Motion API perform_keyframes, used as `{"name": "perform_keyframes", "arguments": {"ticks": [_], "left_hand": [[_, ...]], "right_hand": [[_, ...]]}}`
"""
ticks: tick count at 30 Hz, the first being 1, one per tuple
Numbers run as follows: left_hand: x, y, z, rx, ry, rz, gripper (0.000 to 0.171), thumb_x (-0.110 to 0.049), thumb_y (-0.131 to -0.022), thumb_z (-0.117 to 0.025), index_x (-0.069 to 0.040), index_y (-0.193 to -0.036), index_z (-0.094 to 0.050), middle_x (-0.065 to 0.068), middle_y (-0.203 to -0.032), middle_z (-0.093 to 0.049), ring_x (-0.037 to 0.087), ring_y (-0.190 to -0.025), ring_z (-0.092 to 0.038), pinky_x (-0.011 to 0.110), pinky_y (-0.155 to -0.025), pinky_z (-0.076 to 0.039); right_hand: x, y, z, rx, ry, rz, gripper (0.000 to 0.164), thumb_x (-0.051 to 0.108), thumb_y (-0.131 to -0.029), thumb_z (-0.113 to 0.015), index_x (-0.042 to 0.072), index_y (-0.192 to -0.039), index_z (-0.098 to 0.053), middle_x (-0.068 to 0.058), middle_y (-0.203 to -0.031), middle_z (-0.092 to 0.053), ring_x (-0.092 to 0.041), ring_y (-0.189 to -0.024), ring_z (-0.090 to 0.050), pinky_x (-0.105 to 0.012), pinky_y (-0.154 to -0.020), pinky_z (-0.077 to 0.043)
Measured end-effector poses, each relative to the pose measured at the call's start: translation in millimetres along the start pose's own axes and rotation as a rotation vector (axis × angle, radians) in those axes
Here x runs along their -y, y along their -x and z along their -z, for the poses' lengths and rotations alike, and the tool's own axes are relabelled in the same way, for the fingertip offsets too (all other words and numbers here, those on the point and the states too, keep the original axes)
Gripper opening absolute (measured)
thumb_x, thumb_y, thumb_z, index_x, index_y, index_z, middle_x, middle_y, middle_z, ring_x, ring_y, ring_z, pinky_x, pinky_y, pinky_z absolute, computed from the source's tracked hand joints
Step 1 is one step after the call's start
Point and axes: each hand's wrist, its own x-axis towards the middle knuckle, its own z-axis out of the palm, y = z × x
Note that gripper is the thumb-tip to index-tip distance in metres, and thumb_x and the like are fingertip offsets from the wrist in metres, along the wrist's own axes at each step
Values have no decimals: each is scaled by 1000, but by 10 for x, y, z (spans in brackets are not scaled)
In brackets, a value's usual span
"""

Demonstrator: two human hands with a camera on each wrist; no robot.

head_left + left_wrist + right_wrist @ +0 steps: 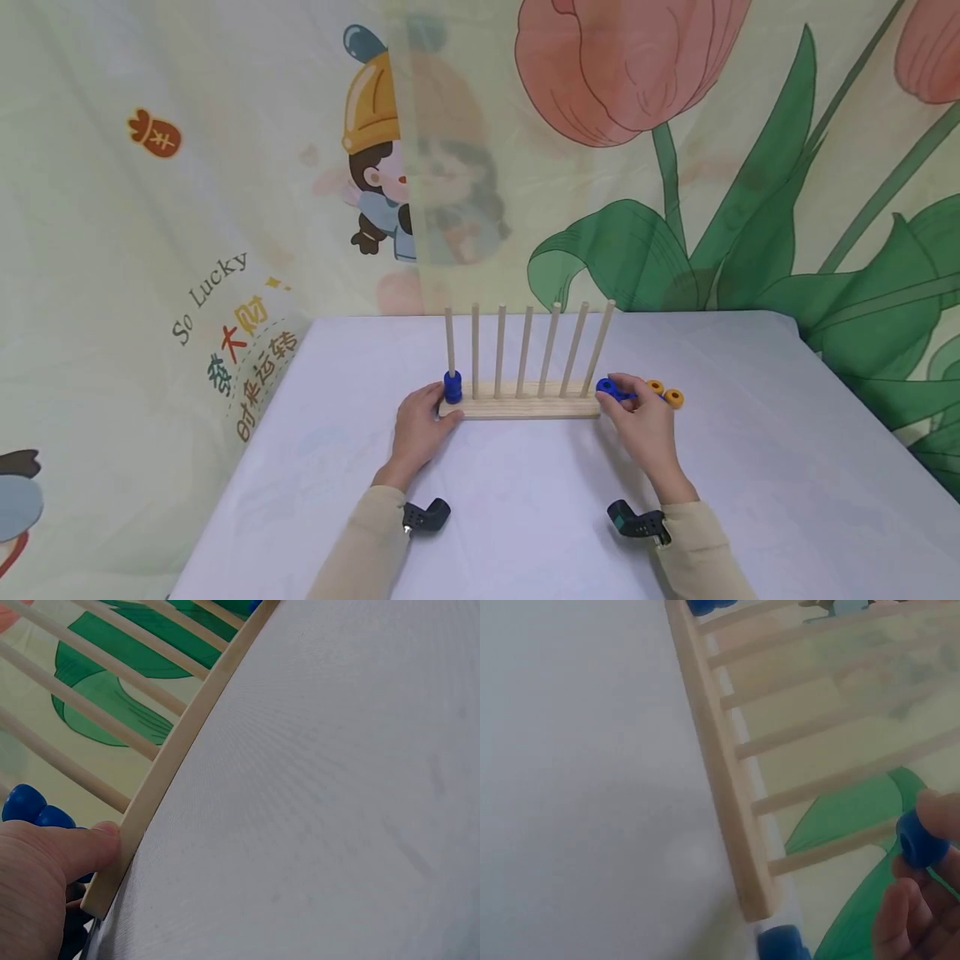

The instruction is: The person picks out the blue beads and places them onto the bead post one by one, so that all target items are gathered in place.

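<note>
A wooden peg rack stands on the table, with a row of upright pegs. Blue beads are stacked low on its leftmost peg. My left hand grips the left end of the base, the thumb on its front face and the other fingers mostly hidden behind. At the opposite end, my right hand pinches a blue bead between thumb and fingers, beside the rightmost peg. The bead's hole shows in the right wrist view. Below it, another blue bead lies near the base's end.
Yellow beads lie just behind and right of my right hand. A white cloth covers the table. Behind it hangs a printed curtain with tulips and a cartoon figure. Each wrist carries a small black camera.
</note>
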Motion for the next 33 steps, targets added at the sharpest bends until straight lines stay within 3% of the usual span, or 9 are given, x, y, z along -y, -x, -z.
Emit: {"name": "perform_keyframes", "arguments": {"ticks": [3,8,20,33], "left_hand": [[-4,3,5,-2,-3,-3,58,-25,-85,-76,4,-132,-57,19,-136,-56,38,-130,-46,53,-112,-30],[7,4,-6,1,3,7,59,-25,-85,-76,3,-133,-57,19,-137,-56,37,-131,-46,52,-113,-29],[-3,7,4,-14,-8,-10,58,-24,-85,-76,4,-132,-57,19,-135,-57,38,-129,-47,52,-111,-32],[21,6,-6,-30,4,-28,58,-24,-84,-77,5,-130,-58,20,-134,-58,39,-128,-48,52,-110,-32]], "right_hand": [[120,-36,9,31,-27,34,34,22,-92,-70,4,-120,-65,-12,-86,-64,-19,-67,-51,-21,-46,-41],[334,-91,-1,98,-75,86,35,26,-94,-67,7,-123,-64,-9,-96,-66,-19,-70,-53,-23,-47,-44],[841,-219,-135,151,-156,309,30,19,-91,-71,7,-118,-67,-5,-100,-67,-16,-73,-59,-24,-59,-53],[1233,-327,-357,178,-216,480,35,14,-87,-75,6,-120,-67,-7,-104,-69,-12,-67,-61,-24,-59,-54]]}}
